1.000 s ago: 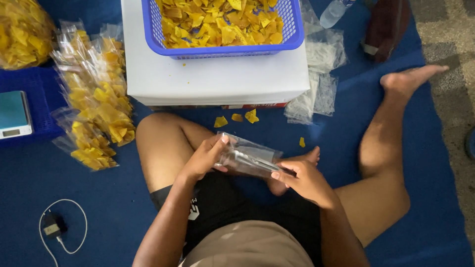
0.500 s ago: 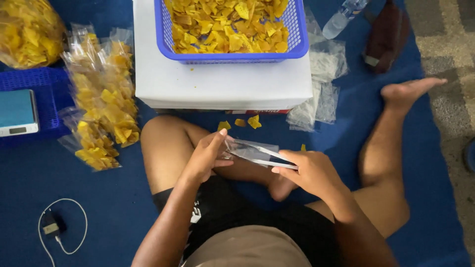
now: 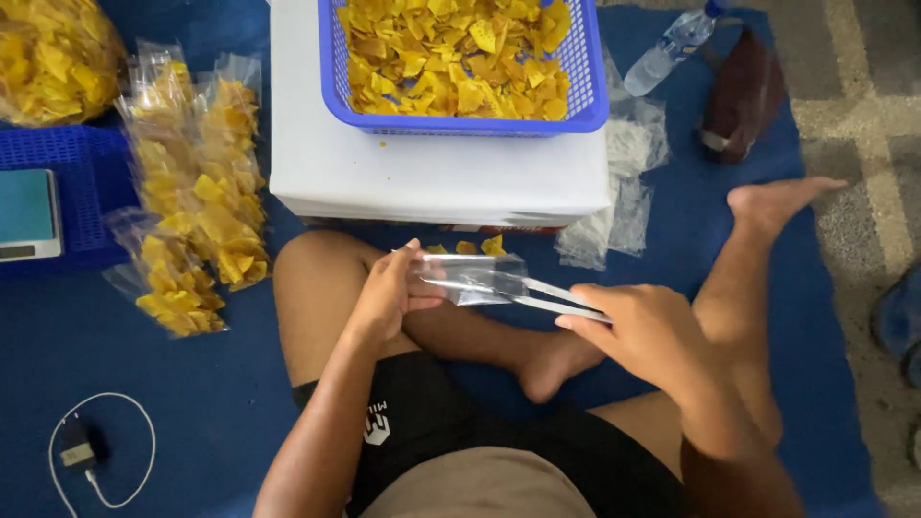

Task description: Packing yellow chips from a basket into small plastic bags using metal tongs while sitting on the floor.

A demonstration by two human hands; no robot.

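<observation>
While I am looking down from the head camera, I am seeing two hands holding one clear plastic bag (image 3: 484, 280) above the person's crossed legs. My count goes like this: one blue basket (image 3: 587, 91) full of yellow chips, one white box (image 3: 432, 177) under it, one pile of filled chip bags (image 3: 197, 206) on the left, one scale (image 3: 27, 213), one water bottle (image 3: 672, 48) and three loose chips (image 3: 480, 246) lying on the blue mat (image 3: 192, 403) by the box.

The left hand (image 3: 389, 293) is pinching the bag's left end — fingers closed on it. The right hand (image 3: 643, 331) is closing on the bag's other end, where the thin flat edge is sticking out toward the fingertips (image 3: 568, 321). So the bag is stretching between both grips, touching each hand, just in front of the white box.

Its long side is running left to right, tilting a little down toward the right hand. I cannot tell which end is the open mouth — the plastic is too clear.
</observation>
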